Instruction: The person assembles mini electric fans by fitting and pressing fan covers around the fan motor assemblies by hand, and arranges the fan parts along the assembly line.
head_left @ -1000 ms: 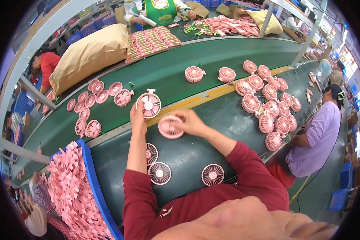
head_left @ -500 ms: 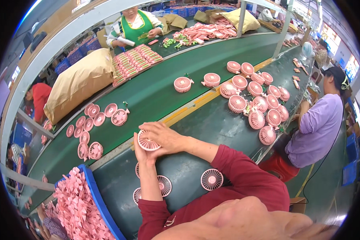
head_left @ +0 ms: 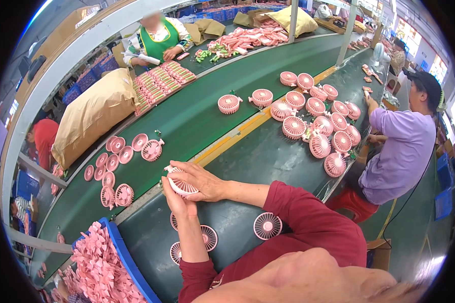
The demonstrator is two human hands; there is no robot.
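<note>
Between my two hands is a round pink fan head (head_left: 183, 189), tilted, its slatted grille partly showing. My left hand (head_left: 175, 202) cups it from below and the left side. Over its top and right side, the fingers of my right hand (head_left: 207, 185) are wrapped. On the dark green worktop below lie loose pink fan grilles: one grille (head_left: 267, 225) is right of my left forearm, another grille (head_left: 209, 238) sits beside that forearm, and a grille (head_left: 175, 252) is partly hidden by it.
A blue bin (head_left: 124, 252) of pink fan blades stands at lower left. The green conveyor belt (head_left: 187, 134) carries fan heads and grilles (head_left: 118, 144). Many assembled fan heads (head_left: 319, 145) cluster at right, near a co-worker in purple (head_left: 402, 146). Across the belt stands a person in a green apron (head_left: 159, 43).
My hands have turned and tilted the fan head, shifting slightly left. The co-worker in purple now stretches an arm out to small pink parts on the worktop.
</note>
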